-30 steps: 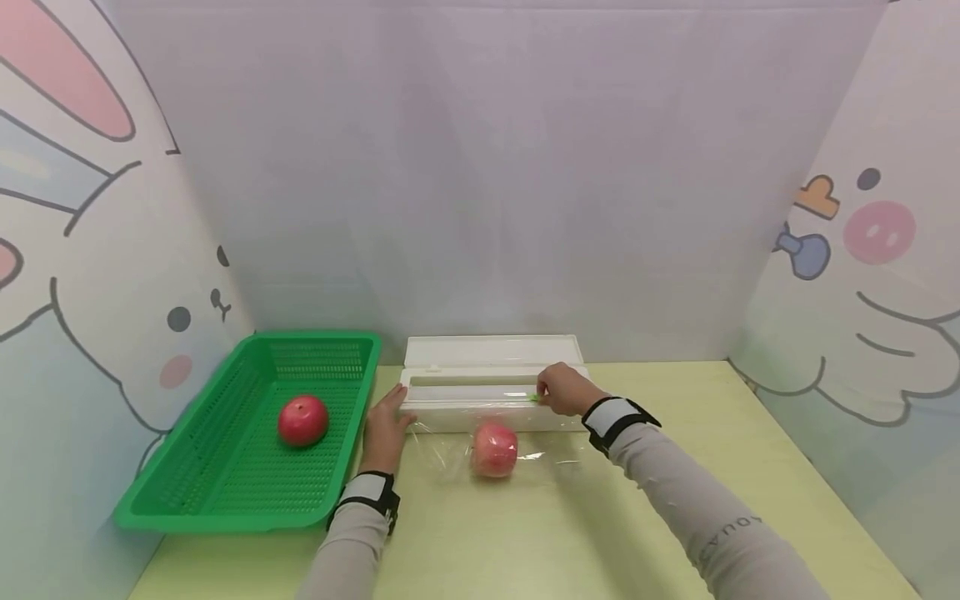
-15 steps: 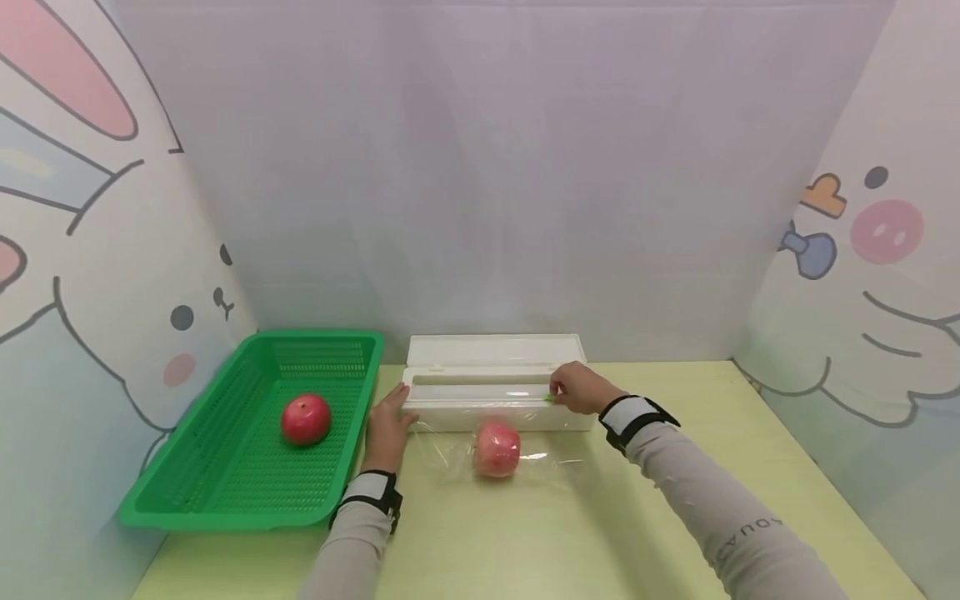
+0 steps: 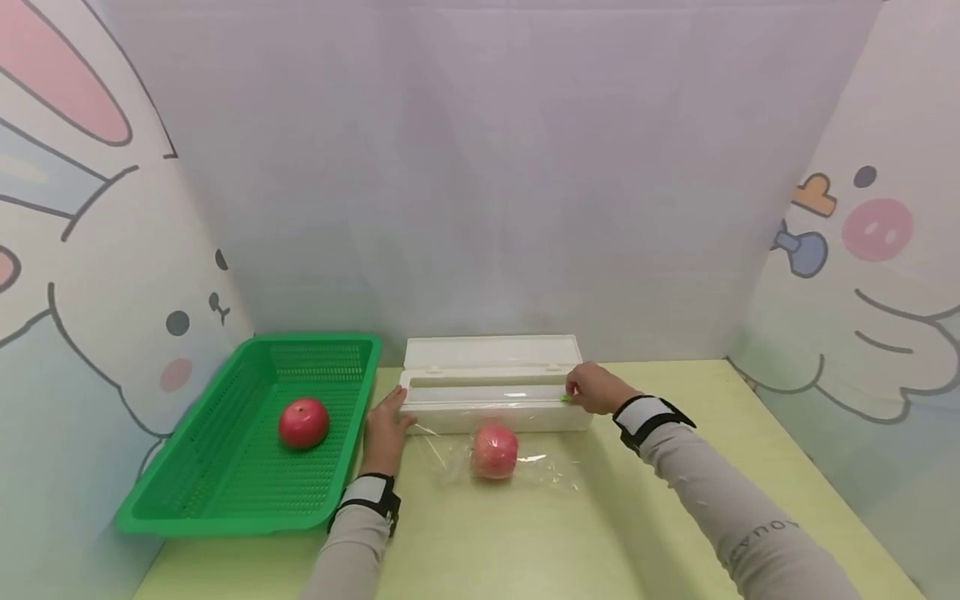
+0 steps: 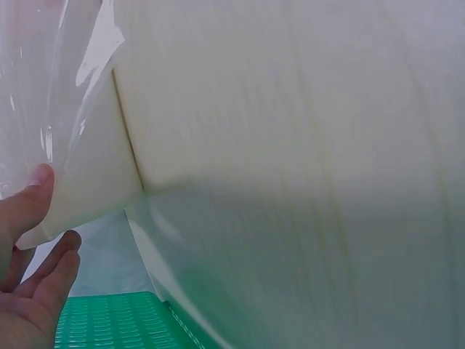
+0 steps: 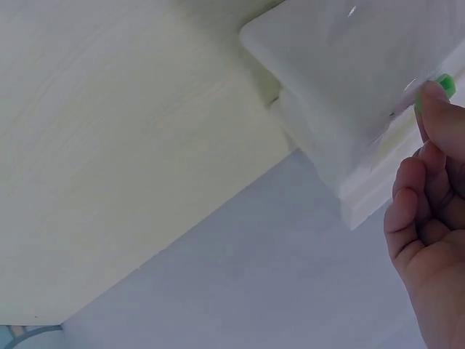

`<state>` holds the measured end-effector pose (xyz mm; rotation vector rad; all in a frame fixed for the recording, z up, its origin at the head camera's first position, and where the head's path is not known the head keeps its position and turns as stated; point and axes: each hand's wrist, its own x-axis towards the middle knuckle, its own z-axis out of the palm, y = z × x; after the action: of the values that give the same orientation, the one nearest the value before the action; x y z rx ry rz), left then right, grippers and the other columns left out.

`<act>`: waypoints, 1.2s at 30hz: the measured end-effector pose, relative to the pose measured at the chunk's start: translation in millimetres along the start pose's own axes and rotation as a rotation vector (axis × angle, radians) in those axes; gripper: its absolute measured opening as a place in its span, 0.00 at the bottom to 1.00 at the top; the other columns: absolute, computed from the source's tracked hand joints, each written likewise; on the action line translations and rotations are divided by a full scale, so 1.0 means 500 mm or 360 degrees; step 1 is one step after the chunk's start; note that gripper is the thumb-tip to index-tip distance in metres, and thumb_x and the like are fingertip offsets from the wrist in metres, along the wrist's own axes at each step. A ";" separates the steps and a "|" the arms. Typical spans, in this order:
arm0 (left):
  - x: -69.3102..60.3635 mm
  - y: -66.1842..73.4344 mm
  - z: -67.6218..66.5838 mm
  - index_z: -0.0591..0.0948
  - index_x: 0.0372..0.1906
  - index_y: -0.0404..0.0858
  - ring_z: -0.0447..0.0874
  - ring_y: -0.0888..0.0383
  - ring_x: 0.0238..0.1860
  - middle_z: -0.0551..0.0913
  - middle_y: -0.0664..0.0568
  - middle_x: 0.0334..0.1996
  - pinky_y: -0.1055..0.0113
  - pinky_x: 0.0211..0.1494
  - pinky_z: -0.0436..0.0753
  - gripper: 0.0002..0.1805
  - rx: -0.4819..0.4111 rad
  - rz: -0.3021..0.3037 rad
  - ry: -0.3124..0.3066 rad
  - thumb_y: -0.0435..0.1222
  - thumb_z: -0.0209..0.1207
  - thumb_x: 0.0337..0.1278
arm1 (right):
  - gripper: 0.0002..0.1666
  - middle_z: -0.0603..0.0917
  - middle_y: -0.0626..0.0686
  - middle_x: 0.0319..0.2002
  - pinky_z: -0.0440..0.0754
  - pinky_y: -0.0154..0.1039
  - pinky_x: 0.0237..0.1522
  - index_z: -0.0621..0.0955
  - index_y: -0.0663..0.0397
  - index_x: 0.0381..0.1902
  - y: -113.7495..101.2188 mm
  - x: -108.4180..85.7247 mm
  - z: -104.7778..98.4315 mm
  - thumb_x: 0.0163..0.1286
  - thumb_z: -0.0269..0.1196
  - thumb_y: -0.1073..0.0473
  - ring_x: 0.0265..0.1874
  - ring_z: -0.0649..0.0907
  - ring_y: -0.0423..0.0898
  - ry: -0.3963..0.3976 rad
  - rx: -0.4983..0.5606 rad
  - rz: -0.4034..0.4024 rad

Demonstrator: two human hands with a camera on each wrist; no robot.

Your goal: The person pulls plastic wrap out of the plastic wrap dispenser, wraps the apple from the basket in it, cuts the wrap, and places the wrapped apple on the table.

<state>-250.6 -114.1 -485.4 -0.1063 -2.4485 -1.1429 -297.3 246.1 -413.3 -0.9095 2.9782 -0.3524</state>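
Observation:
A white cling film box [image 3: 480, 418] stands on the table with its lid [image 3: 491, 352] tipped back. My left hand [image 3: 385, 435] grips the box's left end, thumb at the front and fingers over the corner; the thumb [image 4: 40, 189] lies against film in the left wrist view. Near the box's right end my right hand [image 3: 600, 389] pinches a small green slide cutter [image 5: 445, 86], partly hidden by the thumb and fingers. Clear film [image 3: 551, 473] hangs from the box's front edge over a pinkish-red apple [image 3: 495, 452] and lies wrinkled on the table around it.
On the left stands a green perforated plastic basket [image 3: 262, 525] holding one round red fruit [image 3: 303, 422]. Behind the box rises a pale cloth backdrop [image 3: 480, 183]. Printed cartoon panels flank the pale yellow table [image 3: 480, 550].
My right hand has slid the green cutter rightward along the box's front edge to near its right end. The left hand stays on the box, and the apple has not moved.

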 end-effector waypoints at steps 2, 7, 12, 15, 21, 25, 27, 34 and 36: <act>-0.001 0.003 0.000 0.76 0.56 0.23 0.75 0.38 0.61 0.77 0.34 0.59 0.50 0.63 0.76 0.28 0.0000 0.0004 0.0001 0.24 0.66 0.44 | 0.04 0.80 0.50 0.22 0.74 0.35 0.28 0.82 0.59 0.25 0.013 -0.012 -0.003 0.59 0.66 0.67 0.22 0.73 0.40 0.0024 -0.0006 0.0024; -0.002 0.012 0.002 0.77 0.55 0.22 0.75 0.37 0.61 0.77 0.32 0.58 0.49 0.62 0.75 0.28 -0.0019 0.0020 0.0019 0.23 0.66 0.43 | 0.04 0.81 0.51 0.23 0.74 0.34 0.27 0.82 0.60 0.25 0.035 -0.033 -0.001 0.58 0.66 0.68 0.22 0.73 0.40 0.0097 0.0003 -0.0006; -0.006 0.009 0.010 0.77 0.55 0.22 0.75 0.36 0.61 0.77 0.32 0.58 0.49 0.63 0.75 0.27 -0.0016 0.0028 -0.0005 0.22 0.66 0.43 | 0.04 0.82 0.51 0.23 0.74 0.34 0.27 0.82 0.59 0.24 0.041 -0.043 0.001 0.57 0.67 0.69 0.22 0.74 0.39 0.0126 -0.0020 -0.0017; -0.010 0.006 0.016 0.77 0.54 0.22 0.75 0.37 0.61 0.77 0.32 0.58 0.49 0.63 0.75 0.27 -0.0020 0.0032 0.0001 0.23 0.67 0.42 | 0.04 0.82 0.51 0.24 0.76 0.35 0.29 0.82 0.59 0.24 0.050 -0.052 -0.002 0.56 0.68 0.68 0.24 0.76 0.41 0.0102 -0.0097 -0.0005; 0.002 0.008 0.006 0.77 0.54 0.22 0.76 0.36 0.60 0.77 0.31 0.57 0.49 0.62 0.76 0.27 0.0028 0.0053 0.0025 0.22 0.67 0.42 | 0.03 0.83 0.52 0.26 0.77 0.37 0.30 0.82 0.60 0.27 0.054 -0.053 -0.003 0.56 0.68 0.68 0.26 0.78 0.43 0.0155 -0.0174 0.0010; 0.013 0.005 0.002 0.76 0.55 0.22 0.75 0.37 0.61 0.76 0.32 0.59 0.50 0.64 0.75 0.28 0.0033 0.0049 0.0010 0.23 0.66 0.43 | 0.03 0.83 0.52 0.26 0.77 0.38 0.30 0.82 0.60 0.27 0.050 -0.050 0.000 0.56 0.68 0.69 0.25 0.78 0.43 0.0222 -0.0167 0.0009; 0.017 0.004 0.004 0.76 0.55 0.23 0.75 0.37 0.61 0.76 0.32 0.59 0.50 0.64 0.75 0.28 0.0033 0.0055 0.0012 0.23 0.66 0.43 | 0.03 0.83 0.53 0.25 0.76 0.38 0.29 0.82 0.60 0.27 0.052 -0.051 0.000 0.56 0.68 0.69 0.25 0.77 0.43 0.0242 -0.0167 0.0014; 0.009 -0.001 0.009 0.76 0.55 0.22 0.76 0.36 0.60 0.77 0.31 0.58 0.49 0.63 0.75 0.28 0.0044 0.0059 0.0011 0.23 0.67 0.42 | 0.13 0.82 0.58 0.29 0.81 0.45 0.36 0.81 0.67 0.34 0.018 -0.060 0.024 0.49 0.62 0.80 0.29 0.80 0.51 0.0570 -0.0259 -0.0052; 0.004 -0.001 0.009 0.76 0.55 0.22 0.76 0.36 0.60 0.77 0.31 0.58 0.49 0.62 0.75 0.28 0.0055 0.0055 0.0002 0.23 0.67 0.42 | 0.17 0.82 0.60 0.32 0.81 0.48 0.41 0.80 0.68 0.37 -0.023 -0.061 0.042 0.46 0.61 0.81 0.34 0.81 0.55 0.0776 -0.0232 -0.0122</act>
<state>-254.1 -111.5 -487.6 -0.1367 -2.4547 -1.0849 -264.2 249.3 -433.1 -1.0927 3.4558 -0.4154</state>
